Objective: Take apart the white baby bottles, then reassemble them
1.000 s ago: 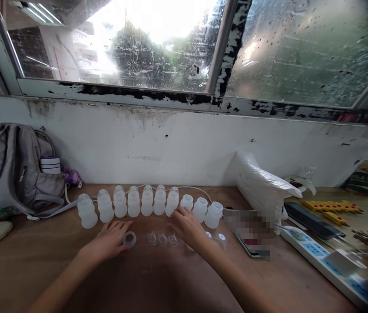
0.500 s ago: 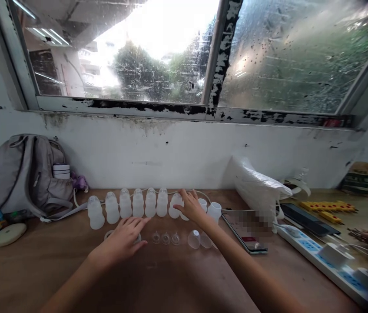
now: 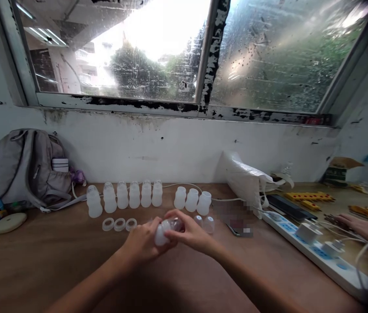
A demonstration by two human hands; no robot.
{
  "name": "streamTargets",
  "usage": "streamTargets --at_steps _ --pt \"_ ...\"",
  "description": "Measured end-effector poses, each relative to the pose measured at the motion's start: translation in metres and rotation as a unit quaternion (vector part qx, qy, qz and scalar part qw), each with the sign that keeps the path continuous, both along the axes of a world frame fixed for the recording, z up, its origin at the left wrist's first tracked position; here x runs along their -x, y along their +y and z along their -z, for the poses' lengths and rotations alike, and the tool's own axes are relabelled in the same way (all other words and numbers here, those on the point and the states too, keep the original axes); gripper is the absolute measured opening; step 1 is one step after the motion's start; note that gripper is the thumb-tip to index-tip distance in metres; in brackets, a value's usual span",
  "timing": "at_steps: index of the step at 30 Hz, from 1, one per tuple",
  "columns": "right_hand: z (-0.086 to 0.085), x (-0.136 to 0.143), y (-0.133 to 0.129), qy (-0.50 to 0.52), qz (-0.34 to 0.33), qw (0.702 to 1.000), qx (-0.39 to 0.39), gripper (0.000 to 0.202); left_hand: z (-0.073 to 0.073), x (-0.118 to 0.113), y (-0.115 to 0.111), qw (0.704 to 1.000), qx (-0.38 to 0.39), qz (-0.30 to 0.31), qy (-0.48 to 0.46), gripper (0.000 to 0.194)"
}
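Note:
A frosted white baby bottle [image 3: 160,237] lies tilted between my two hands, low over the table. My left hand [image 3: 143,241] is closed around its near side. My right hand [image 3: 190,231] grips it from the other side, fingers over a clear part at its far end. Three white screw rings [image 3: 119,224] rest just left of my left hand. Beside my right fingers stand two clear dome caps [image 3: 209,224]. Beyond my hands are several capped bottles [image 3: 134,195] on the left and three open-necked bottles [image 3: 191,200] on the right.
A grey backpack [image 3: 17,174] leans on the wall at left. To the right are a white plastic bag [image 3: 244,180], a phone [image 3: 238,228], a long power strip [image 3: 317,248] with chargers and cables, and a power bank [image 3: 291,209]. Another person's hand [image 3: 363,227] is at far right.
My right hand has come back from the bottle row with a bottle. My left hand has moved right from the rings to join it, uncovering the rings. The view has shifted slightly.

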State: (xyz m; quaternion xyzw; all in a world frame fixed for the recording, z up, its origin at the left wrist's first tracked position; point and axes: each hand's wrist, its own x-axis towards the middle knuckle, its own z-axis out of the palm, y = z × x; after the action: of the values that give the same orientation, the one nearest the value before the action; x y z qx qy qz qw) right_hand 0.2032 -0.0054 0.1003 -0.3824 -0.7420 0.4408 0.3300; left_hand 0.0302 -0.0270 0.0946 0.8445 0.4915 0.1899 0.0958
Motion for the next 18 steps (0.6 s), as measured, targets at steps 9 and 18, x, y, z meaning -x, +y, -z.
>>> streamTargets --at_steps 9,18 --pt "0.022 -0.016 -0.066 0.023 -0.064 0.993 0.096 0.037 0.01 0.008 -0.062 0.993 0.063 0.049 0.092 0.03" --pt "0.017 -0.026 -0.095 -0.01 -0.061 0.995 0.08 0.037 0.003 0.001 -0.084 0.985 0.1 0.053 0.128 0.036"
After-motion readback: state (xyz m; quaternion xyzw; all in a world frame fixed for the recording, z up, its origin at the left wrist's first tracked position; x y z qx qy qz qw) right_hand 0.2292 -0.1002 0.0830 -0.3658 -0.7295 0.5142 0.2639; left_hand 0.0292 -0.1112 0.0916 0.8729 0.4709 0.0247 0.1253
